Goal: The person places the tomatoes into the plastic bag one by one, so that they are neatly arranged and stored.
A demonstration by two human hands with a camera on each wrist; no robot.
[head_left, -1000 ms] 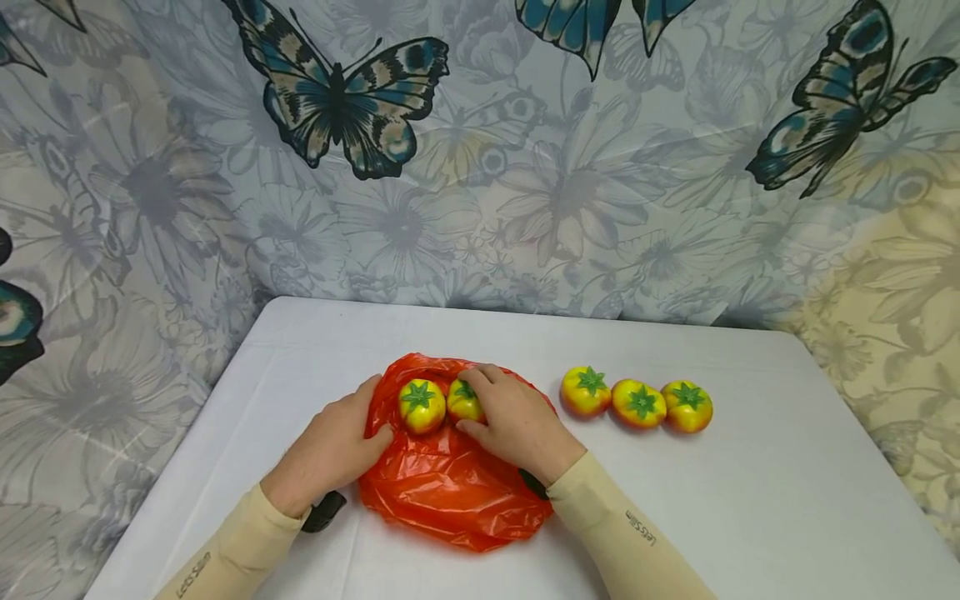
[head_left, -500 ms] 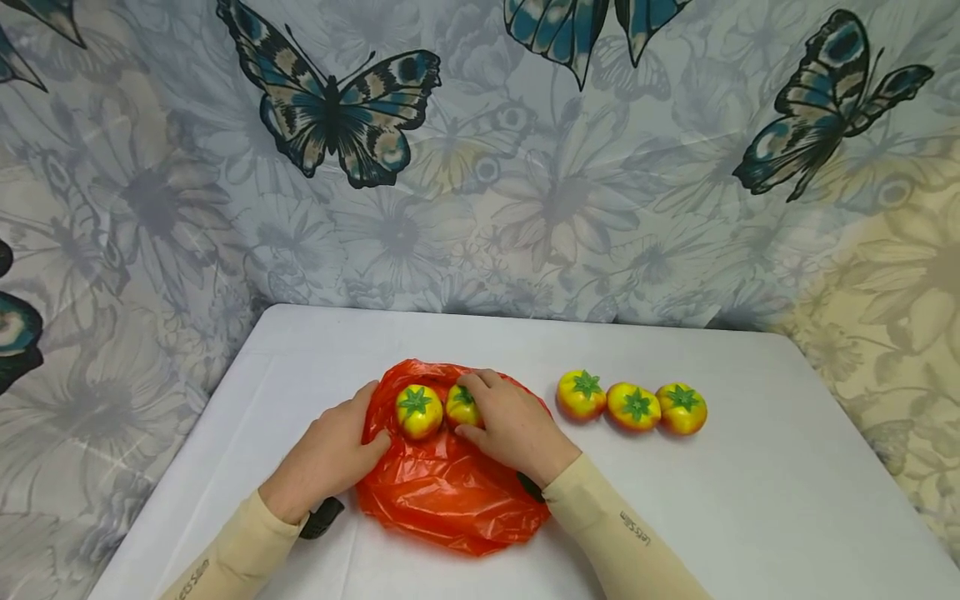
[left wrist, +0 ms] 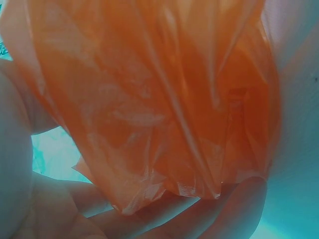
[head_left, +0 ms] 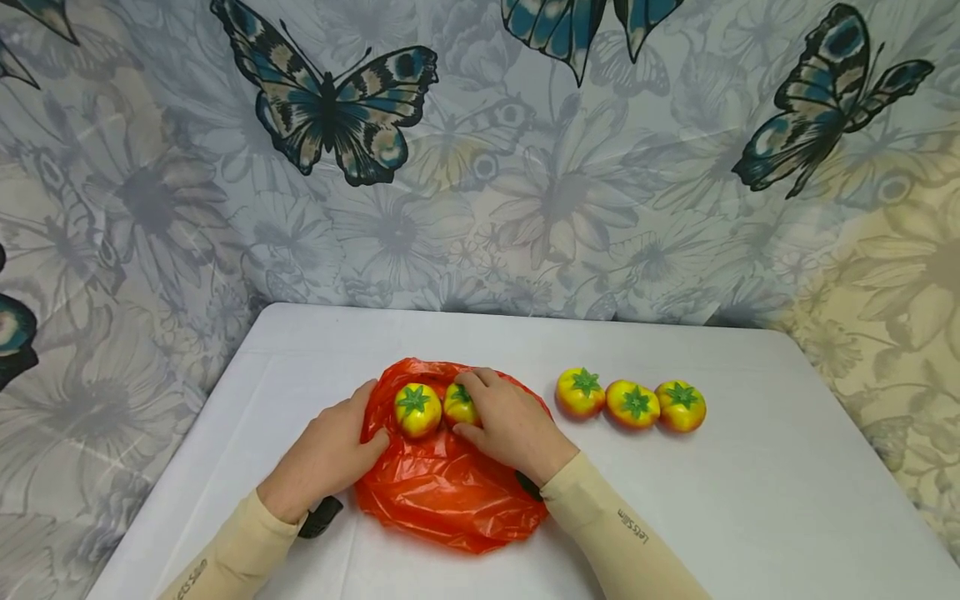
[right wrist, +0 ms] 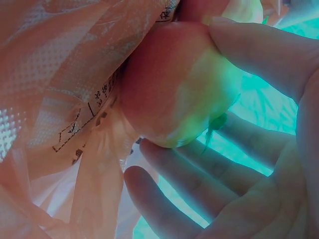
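Your left hand (head_left: 330, 446) is at the left side of the red plastic bag (head_left: 450, 504), holding its edge, the thumb lying over the plastic and the fingers bent behind it; in the left wrist view, the film hangs between thumb and fingers and fills most of the picture. Your right hand (head_left: 521, 425) grips the right fruit (head_left: 459, 407) of the pair at the bag, its thumb on one side and fingertips curled against the other, so the hand covers part of it from above. The left fruit (head_left: 417, 417) of that pair sits just beside it, between your two hands, its green star-shaped top facing up. Red plastic surrounds both, though the folds make it hard to tell whether they rest inside the bag or on top of it. Dark printing (right wrist: 102, 97) shows on the bag next to the fruit you grip. To the right of the bag, three more yellow-and-red fruits (head_left: 633, 406) stand close together in a row on the white table (head_left: 750, 492), apart from your hands. You wear beige sleeves (head_left: 618, 533) with small dark lettering, and beyond the table hangs a grey floral cloth (head_left: 555, 208) with large blue-and-black butterflies (head_left: 327, 117).
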